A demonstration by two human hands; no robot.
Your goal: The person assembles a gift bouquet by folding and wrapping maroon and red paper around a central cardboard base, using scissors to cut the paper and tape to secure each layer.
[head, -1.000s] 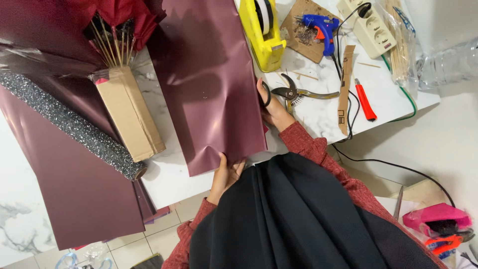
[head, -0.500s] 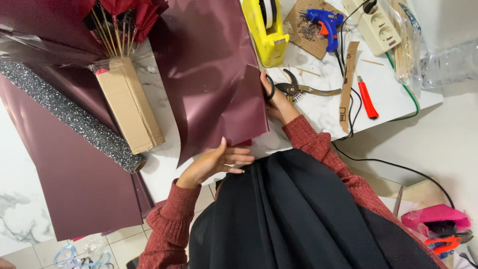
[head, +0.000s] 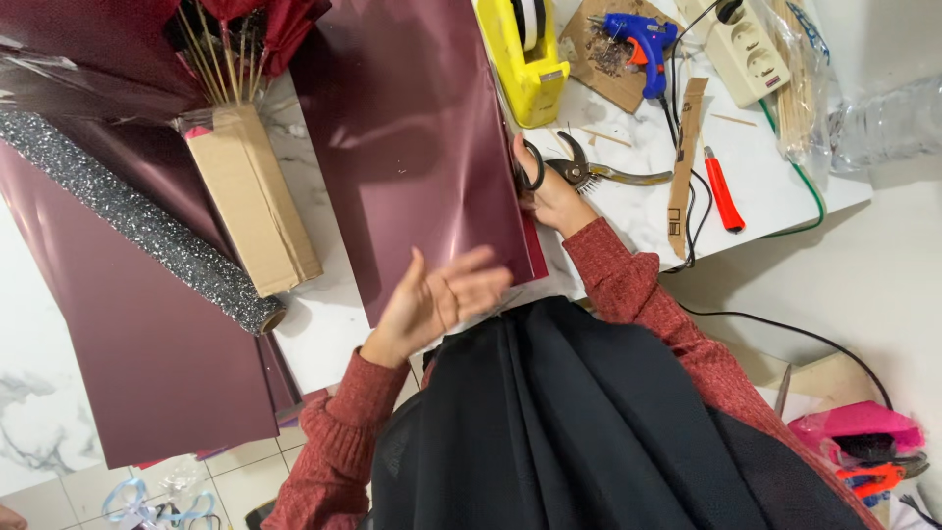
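A glossy maroon sheet (head: pixel 422 147) lies flat on the white marble table (head: pixel 324 324). My left hand (head: pixel 442 299) hovers over the sheet's near edge, palm up and fingers spread, holding nothing. At the sheet's right edge, my right hand (head: pixel 551 196) has its fingers in the black handles of the scissors (head: pixel 589 172), whose blades point right across the table. Both sleeves are red knit, and a black garment covers my lap.
A cardboard box with wooden sticks (head: pixel 250 196) and a glittery silver roll (head: pixel 147 231) lie left, over more maroon sheets (head: pixel 128 363). Behind are a yellow tape dispenser (head: pixel 525 54), a blue glue gun (head: pixel 643 34), a power strip (head: pixel 751 54) and a red cutter (head: pixel 724 191).
My left hand has come off the sheet's near corner, moved right and turned palm up with its fingers apart. The sheet now lies flatter. The right hand stays by the scissors.
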